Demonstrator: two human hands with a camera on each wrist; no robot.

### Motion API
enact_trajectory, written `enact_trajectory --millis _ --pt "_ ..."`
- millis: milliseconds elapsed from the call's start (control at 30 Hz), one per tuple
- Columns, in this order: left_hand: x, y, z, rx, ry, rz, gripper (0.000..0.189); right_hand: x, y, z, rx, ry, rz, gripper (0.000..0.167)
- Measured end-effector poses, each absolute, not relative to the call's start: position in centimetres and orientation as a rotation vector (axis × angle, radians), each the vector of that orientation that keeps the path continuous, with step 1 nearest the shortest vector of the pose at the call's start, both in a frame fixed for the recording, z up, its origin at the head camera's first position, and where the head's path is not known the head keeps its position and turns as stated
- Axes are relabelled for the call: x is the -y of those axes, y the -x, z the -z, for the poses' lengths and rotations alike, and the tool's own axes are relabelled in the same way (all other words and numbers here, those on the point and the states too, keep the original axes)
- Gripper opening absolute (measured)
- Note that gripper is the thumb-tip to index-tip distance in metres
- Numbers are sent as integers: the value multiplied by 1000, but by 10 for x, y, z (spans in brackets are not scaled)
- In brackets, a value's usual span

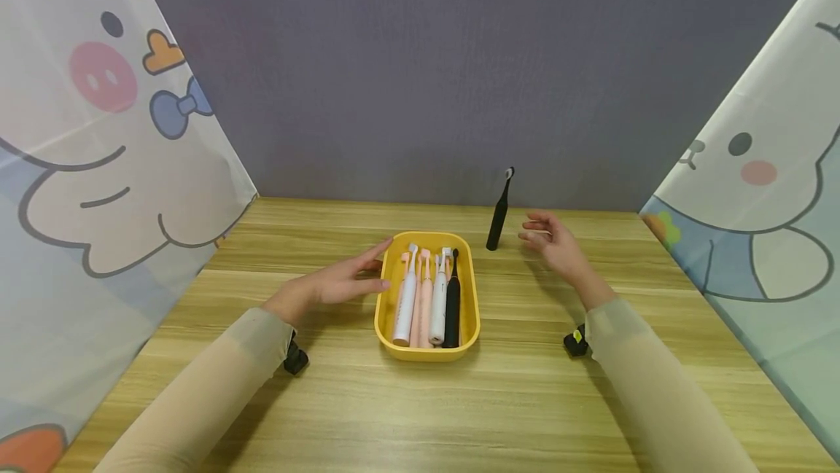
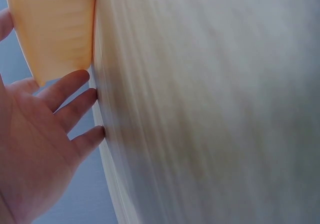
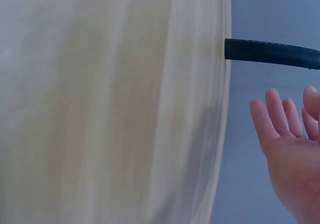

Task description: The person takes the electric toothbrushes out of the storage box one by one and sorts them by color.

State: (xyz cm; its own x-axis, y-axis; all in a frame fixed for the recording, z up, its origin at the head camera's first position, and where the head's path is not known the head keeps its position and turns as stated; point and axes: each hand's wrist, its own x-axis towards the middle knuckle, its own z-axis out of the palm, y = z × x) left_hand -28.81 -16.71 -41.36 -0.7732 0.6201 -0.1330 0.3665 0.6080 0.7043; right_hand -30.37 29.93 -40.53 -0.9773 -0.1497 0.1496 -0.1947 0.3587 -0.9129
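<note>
Around the left edge of a yellow tray (image 1: 426,355) my left hand (image 1: 337,282) spreads its thumb and fingers; whether they touch it I cannot tell. In the left wrist view the tray's wall (image 2: 55,29) lies just beyond that hand's straight fingers. Inside the tray lie several electric toothbrushes, heads toward the back: white ones (image 1: 406,309), pink ones (image 1: 425,305) and a black one (image 1: 453,309). Another black electric toothbrush (image 1: 499,219) stands upright on the table behind and right of the tray. My right hand (image 1: 553,243) hovers right of it, fingers relaxed, holding nothing.
The wood-grain table (image 1: 525,400) ends at a grey back wall (image 1: 394,79). Cartoon-printed sheets hang at the left (image 1: 131,189) and right (image 1: 755,240). Each wrist wears a small black camera, the left one (image 1: 295,360) and the right one (image 1: 576,342).
</note>
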Motion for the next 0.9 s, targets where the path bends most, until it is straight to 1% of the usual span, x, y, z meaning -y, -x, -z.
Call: enact_trajectory --millis 267,533,900 --pt "168 289 415 -2472 -786 -956 95 -303 283 398 2584 -438 -1748 52" --pt "168 290 415 -2472 -811 -946 95 -284 262 394 2578 -575 -1737 46" --pt "168 289 413 -2444 -792 -980 97 -253 256 392 2536 -695 -1740 44"
